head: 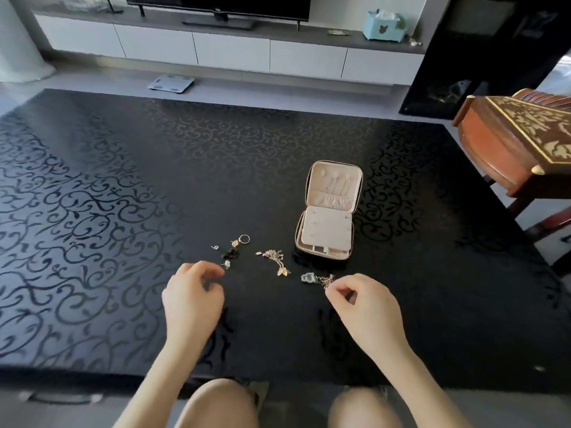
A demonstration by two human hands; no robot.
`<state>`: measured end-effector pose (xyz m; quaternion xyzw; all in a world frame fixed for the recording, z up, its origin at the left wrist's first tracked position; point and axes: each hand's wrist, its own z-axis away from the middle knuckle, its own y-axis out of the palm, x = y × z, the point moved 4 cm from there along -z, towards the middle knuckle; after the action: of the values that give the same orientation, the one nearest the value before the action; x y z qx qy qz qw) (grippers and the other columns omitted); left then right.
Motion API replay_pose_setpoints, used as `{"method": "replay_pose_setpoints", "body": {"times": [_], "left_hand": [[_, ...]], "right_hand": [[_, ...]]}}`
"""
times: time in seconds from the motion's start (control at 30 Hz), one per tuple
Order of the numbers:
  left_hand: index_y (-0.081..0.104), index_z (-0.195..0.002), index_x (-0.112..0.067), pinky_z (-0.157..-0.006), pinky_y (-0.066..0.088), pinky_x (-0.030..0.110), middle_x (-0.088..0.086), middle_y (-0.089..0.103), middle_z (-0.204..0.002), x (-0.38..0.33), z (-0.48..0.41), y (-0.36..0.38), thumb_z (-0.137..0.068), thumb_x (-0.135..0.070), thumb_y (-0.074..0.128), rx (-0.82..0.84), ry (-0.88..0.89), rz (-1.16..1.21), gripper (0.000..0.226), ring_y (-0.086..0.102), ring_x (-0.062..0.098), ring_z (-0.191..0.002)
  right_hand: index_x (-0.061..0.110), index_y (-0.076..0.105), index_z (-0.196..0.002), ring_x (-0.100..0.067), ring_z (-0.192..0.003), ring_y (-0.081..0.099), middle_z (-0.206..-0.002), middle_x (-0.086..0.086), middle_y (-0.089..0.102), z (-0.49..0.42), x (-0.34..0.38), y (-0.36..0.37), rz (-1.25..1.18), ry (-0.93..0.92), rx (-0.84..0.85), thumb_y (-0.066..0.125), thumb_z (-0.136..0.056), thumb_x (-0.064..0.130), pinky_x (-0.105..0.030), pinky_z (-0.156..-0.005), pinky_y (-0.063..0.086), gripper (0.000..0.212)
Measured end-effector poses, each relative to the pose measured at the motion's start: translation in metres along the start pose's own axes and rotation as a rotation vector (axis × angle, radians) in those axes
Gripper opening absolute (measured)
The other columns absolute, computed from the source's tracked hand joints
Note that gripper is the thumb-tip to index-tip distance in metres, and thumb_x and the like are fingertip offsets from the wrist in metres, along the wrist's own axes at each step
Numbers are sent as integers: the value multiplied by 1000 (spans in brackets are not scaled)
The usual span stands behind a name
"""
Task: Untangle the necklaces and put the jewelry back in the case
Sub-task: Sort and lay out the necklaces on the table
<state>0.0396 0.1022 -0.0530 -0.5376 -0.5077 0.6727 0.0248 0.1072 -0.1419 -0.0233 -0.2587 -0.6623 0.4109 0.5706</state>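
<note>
Gold chain [326,279] is pinched in your right hand [364,307] — left hand [193,293] loosely curled, empty; bring it over, tease knots gently, don't yank.

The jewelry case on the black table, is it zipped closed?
No, the jewelry case lies open on the table, its lid turned back so the pink lining shows.
</note>
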Motion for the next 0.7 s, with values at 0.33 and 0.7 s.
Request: {"method": "replay_pose_setpoints", "body": {"times": [0.33, 0.7], "left_hand": [[70, -94, -19, -84, 42, 35, 1, 61, -98, -7, -9, 0, -83, -11, 59, 139, 86, -180, 17, 58, 27, -96], [53, -125, -29, -92, 28, 29, -1, 48, -119, -41, -21, 53, -90, -28, 55, 289, 348, -347, 35, 42, 21, -113]], "right_hand": [[19, 65, -109, -19, -92, 57, -99, 0, 65, -22, 46, 51, 173, -70, -52, 58, -88, 44, -31, -78, 42, 33], [17, 64, -100, -19, -97, 56, -98, 1, 62, -22, 56, 65, 255, -253, 88, 56, -89, 40, -30, -80, 43, 26]]}}
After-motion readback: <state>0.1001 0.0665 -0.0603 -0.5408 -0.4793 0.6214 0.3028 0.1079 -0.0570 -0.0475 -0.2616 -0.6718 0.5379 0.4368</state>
